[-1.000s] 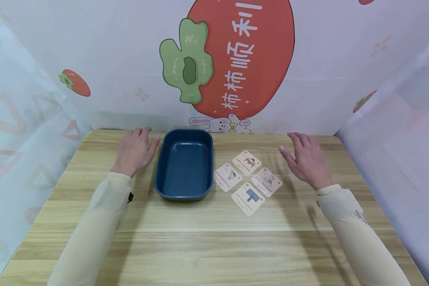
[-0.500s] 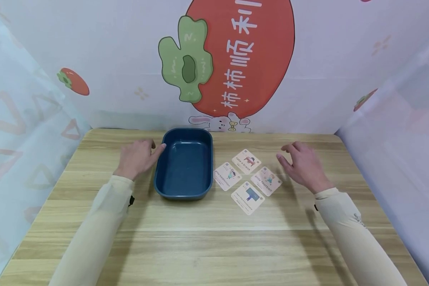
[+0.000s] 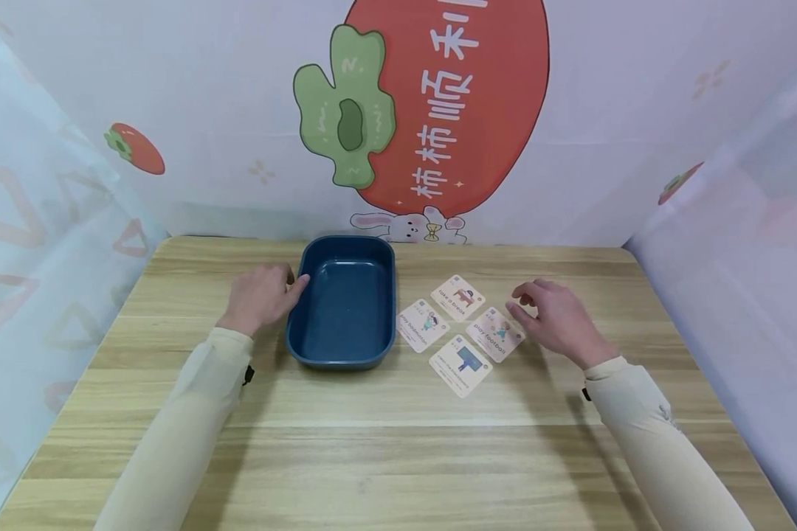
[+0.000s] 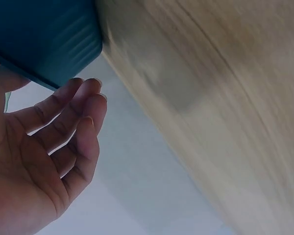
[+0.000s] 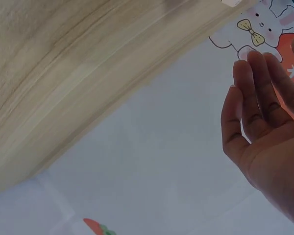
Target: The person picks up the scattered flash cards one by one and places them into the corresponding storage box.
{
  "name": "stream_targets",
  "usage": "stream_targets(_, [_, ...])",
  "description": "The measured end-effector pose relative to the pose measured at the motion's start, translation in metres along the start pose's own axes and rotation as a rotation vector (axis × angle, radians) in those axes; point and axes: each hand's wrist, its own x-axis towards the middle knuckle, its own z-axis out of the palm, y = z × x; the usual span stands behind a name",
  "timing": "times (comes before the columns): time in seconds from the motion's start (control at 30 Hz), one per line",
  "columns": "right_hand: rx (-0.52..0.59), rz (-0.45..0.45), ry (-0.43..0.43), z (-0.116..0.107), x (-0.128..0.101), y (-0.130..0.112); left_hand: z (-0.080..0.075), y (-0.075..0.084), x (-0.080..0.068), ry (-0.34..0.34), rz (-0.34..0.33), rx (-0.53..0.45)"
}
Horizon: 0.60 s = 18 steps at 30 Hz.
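A dark blue plastic bin (image 3: 348,313) stands on the table, left of the middle. My left hand (image 3: 260,295) is at its left rim, thumb over the edge and fingers curled against the outside; the left wrist view shows those fingers (image 4: 71,115) by the outer wall (image 4: 63,44). Right of the bin lie several picture cards: "take a break" (image 3: 458,297), "play badminton" (image 3: 423,325), "play football" (image 3: 495,334) and one with a blue board (image 3: 461,366). Beside the football card hovers my right hand (image 3: 559,321), fingers loosely bent and holding nothing.
The wooden table (image 3: 365,457) ends at a printed cloth backdrop (image 3: 239,147) behind, with more cloth along both sides. The bin sits close to the table's back edge.
My left hand has come right and down onto the bin's rim. My right hand has moved left and lower, nearer the football card. Bin and cards have stayed in place.
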Motion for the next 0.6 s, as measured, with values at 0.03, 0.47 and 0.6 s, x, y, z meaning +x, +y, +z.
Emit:
stream_targets(0.03, [0.005,-0.005,-0.006,0.001,-0.001,-0.001,0.001,0.001,0.000,0.001,0.001,-0.002])
stream_targets(0.47, [0.029,-0.058,-0.100,0.014,-0.011,-0.018,0.008,0.004,0.002,0.052,0.026,-0.011])
stream_targets(0.6, [0.031,-0.052,-0.140,0.018,-0.015,-0.024,0.010,0.005,0.002,0.068,0.021,-0.018])
